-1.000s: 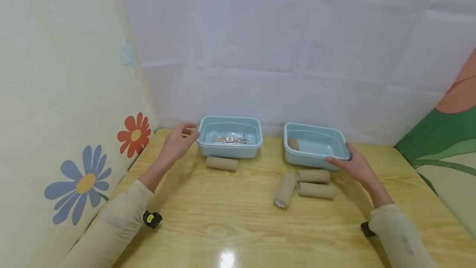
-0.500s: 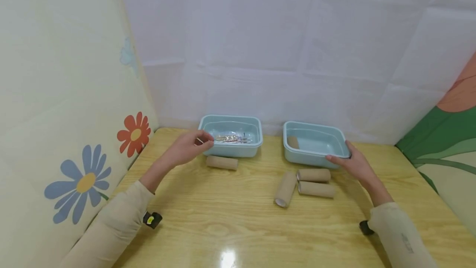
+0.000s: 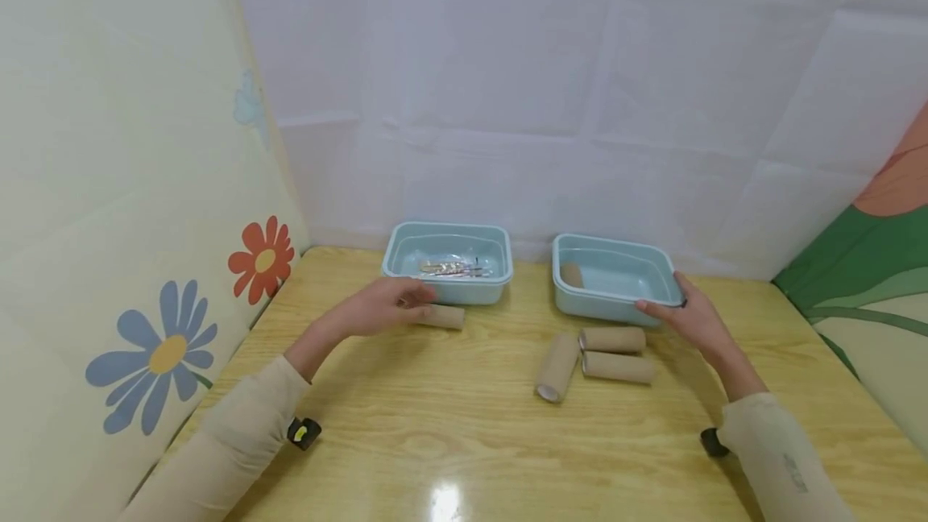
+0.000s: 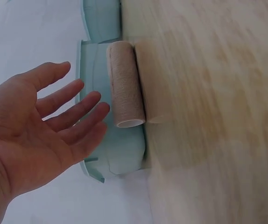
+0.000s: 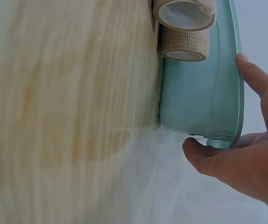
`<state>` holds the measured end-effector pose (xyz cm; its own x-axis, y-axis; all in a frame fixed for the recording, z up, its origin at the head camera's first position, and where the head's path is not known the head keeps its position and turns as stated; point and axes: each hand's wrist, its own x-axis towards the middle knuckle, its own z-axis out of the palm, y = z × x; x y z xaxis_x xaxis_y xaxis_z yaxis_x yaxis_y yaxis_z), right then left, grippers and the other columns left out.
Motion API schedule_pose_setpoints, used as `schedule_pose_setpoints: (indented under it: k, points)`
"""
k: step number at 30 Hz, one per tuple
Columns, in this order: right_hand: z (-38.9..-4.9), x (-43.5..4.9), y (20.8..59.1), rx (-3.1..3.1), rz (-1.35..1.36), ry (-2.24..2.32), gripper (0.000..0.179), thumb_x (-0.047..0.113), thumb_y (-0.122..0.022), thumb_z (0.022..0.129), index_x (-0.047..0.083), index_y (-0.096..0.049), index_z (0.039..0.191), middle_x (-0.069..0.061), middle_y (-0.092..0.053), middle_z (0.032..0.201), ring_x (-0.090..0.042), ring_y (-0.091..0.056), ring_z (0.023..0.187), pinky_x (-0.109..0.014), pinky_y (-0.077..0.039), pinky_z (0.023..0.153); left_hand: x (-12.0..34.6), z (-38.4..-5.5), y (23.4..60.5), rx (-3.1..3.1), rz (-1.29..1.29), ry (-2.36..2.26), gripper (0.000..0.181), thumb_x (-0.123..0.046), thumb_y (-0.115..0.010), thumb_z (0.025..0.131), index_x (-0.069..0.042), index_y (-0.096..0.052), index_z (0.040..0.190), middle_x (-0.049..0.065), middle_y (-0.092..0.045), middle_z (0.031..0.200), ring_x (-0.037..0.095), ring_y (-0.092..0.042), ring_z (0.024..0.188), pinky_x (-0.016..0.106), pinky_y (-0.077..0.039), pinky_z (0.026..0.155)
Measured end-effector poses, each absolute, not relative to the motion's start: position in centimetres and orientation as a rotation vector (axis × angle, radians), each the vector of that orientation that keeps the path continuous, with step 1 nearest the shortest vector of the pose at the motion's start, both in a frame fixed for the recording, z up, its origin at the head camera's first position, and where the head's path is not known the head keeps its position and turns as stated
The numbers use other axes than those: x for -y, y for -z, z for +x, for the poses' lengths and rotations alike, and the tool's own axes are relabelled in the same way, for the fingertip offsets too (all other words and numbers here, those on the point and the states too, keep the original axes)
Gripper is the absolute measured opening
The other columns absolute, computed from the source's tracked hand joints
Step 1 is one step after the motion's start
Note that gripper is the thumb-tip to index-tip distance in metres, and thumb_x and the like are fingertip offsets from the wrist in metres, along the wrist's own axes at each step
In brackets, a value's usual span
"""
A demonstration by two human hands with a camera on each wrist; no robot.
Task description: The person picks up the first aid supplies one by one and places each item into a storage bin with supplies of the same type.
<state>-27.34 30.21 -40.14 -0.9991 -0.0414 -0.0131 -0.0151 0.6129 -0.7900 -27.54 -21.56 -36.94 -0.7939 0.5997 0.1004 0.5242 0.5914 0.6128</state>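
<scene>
My left hand [image 3: 384,306] is beside a tan bandage roll [image 3: 444,316] that lies against the front of the left light-blue plastic bin [image 3: 478,293]. In the left wrist view its fingers are spread and loosely bent, apart from the roll [image 4: 126,84]; the head view shows the hand covering the roll's left end. My right hand [image 3: 699,321] grips the right-hand corner of another light-blue bin [image 3: 602,308], thumb on the front rim and fingers round the end [image 5: 201,156]. One tan roll [image 3: 571,275] lies inside that bin, at its left.
Three more tan rolls lie before the right bin: one slanted [image 3: 557,367], two side by side [image 3: 617,367]. Thin items in shiny clear wrapping [image 3: 453,268] lie in the left bin. A white cloth wall [image 3: 464,103] stands close behind both bins on the wooden table [image 3: 435,409].
My left hand has moved right and toward me, from the left bin's left end to the roll in front of it. The right hand stays on its bin.
</scene>
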Motion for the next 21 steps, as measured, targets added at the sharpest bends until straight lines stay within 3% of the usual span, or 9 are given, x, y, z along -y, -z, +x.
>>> schedule_pose_setpoints:
  k: [10, 17, 21]
  points:
    - [-27.3, -30.1, 40.1, -2.791, -0.081, 1.390, 0.117, 0.055, -0.073, 0.090, 0.002, 0.004, 0.161, -0.033, -0.010, 0.162, -0.052, -0.021, 0.144, -0.068, -0.025, 0.110, 20.9, -27.7, 37.9, -2.792, 1.058, -0.804, 0.031, -0.013, -0.066, 0.100, 0.006, -0.067, 0.124, 0.014, -0.069, 0.117, 0.027, -0.063, 0.106, 0.048, -0.051, 0.094]
    - [-27.4, -30.2, 40.3, -2.786, -0.101, 1.407, 0.117, 0.053, -0.074, 0.091, 0.002, 0.004, 0.161, -0.033, -0.010, 0.162, -0.052, -0.020, 0.144, -0.067, -0.026, 0.111, 20.9, -27.5, 38.5, -2.839, 1.108, -0.666, 0.032, -0.004, -0.069, 0.095, 0.010, -0.064, 0.123, 0.019, -0.065, 0.117, 0.034, -0.060, 0.109, 0.049, -0.050, 0.094]
    - [-27.4, -30.2, 40.4, -2.784, -0.129, 1.442, 0.114, 0.051, -0.074, 0.091, 0.003, 0.001, 0.162, -0.032, -0.017, 0.161, -0.051, -0.026, 0.142, -0.067, -0.027, 0.110, 20.8, -27.2, 38.6, -2.873, 1.125, -0.592, 0.035, -0.001, -0.074, 0.091, 0.007, -0.065, 0.124, 0.017, -0.059, 0.112, 0.029, -0.057, 0.100, 0.044, -0.051, 0.086]
